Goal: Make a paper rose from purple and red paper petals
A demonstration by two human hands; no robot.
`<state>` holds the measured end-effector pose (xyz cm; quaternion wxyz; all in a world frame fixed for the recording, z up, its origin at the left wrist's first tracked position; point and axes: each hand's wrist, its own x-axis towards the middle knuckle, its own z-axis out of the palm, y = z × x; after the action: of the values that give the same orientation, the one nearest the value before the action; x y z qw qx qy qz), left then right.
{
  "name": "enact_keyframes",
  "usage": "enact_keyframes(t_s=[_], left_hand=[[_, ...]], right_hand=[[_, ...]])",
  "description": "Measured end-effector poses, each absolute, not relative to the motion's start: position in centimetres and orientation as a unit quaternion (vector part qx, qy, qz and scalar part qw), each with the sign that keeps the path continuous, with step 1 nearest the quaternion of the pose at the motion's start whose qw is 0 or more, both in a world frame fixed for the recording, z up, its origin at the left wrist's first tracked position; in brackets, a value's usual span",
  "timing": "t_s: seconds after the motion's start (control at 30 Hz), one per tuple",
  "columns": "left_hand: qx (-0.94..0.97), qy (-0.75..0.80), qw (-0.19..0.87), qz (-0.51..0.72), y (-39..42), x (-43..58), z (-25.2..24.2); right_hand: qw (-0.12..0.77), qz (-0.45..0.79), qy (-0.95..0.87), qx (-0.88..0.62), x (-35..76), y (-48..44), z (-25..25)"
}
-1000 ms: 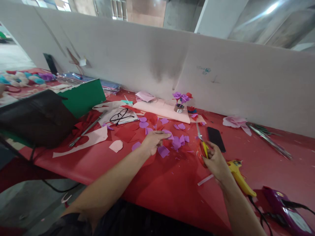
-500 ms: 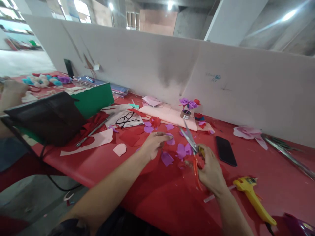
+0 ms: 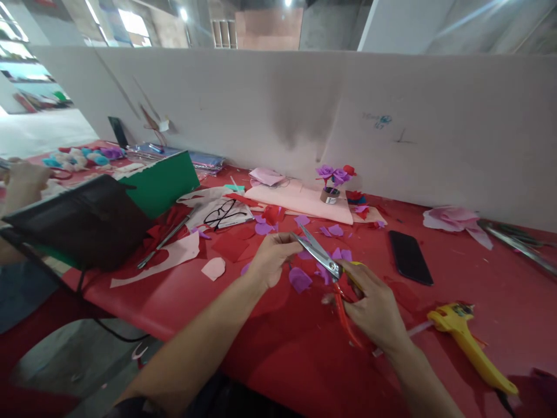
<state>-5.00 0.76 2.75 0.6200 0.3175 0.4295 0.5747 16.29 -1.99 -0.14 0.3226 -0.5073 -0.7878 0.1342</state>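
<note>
My left hand [image 3: 273, 260] is closed in a pinch on a small purple petal [image 3: 305, 254], mostly hidden by fingertips and blades. In my right hand [image 3: 375, 305] is a pair of scissors [image 3: 322, 256] with orange and yellow handles. The blades are slightly apart, and their tips reach the left fingertips at the petal. Just below the hands lies another cut purple petal [image 3: 300, 280] on the red table [image 3: 278, 348]. More purple pieces are scattered behind the scissors.
A yellow glue gun [image 3: 472, 348] and a black phone [image 3: 410, 257] lie to the right. Behind stands a small pot [image 3: 329, 196] of purple flowers. Eyeglasses [image 3: 224, 215] and a dark bag [image 3: 78, 223] are at left. Beyond them, another person's hand [image 3: 26, 174] shows.
The scissors have moved left and down, bringing their blades from beside the purple petal to my left fingertips. The left hand keeps its pinch. My view has shifted slightly.
</note>
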Motion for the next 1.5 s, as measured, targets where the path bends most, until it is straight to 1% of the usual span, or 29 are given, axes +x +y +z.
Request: enact_keyframes(t_s=[0.37, 0.63, 0.7, 0.77, 0.87, 0.93, 1.2, 1.5], left_hand=[[0.325, 0.430, 0.633, 0.556, 0.8, -5.3, 2.9], [0.347, 0.412, 0.635, 0.554, 0.9, -5.8, 3.2], [0.345, 0.411, 0.634, 0.557, 0.9, -5.8, 3.2], [0.343, 0.412, 0.631, 0.560, 1.0, -5.8, 3.1], [0.348, 0.414, 0.628, 0.559, 1.0, -5.7, 2.9], [0.353, 0.414, 0.626, 0.558, 0.9, -5.7, 2.8], [0.386, 0.429, 0.620, 0.531, 0.6, -5.7, 3.3], [0.392, 0.395, 0.643, 0.525, 0.5, -5.9, 3.4]], right_hand=[[0.348, 0.183, -0.769, -0.503, 16.7, -1.8, 0.1], [0.339, 0.303, -0.705, -0.544, 17.3, -1.6, -0.9], [0.344, 0.297, -0.712, -0.535, 17.4, -1.6, -0.8], [0.346, 0.260, -0.739, -0.516, 17.5, -1.6, -0.7], [0.328, 0.207, -0.774, -0.500, 17.7, -1.5, -0.7], [0.314, 0.199, -0.783, -0.498, 17.8, -1.5, -0.7], [0.323, 0.241, -0.780, -0.479, 17.3, -1.7, 0.0], [0.314, 0.285, -0.757, -0.498, 17.2, -1.8, 0.1]])
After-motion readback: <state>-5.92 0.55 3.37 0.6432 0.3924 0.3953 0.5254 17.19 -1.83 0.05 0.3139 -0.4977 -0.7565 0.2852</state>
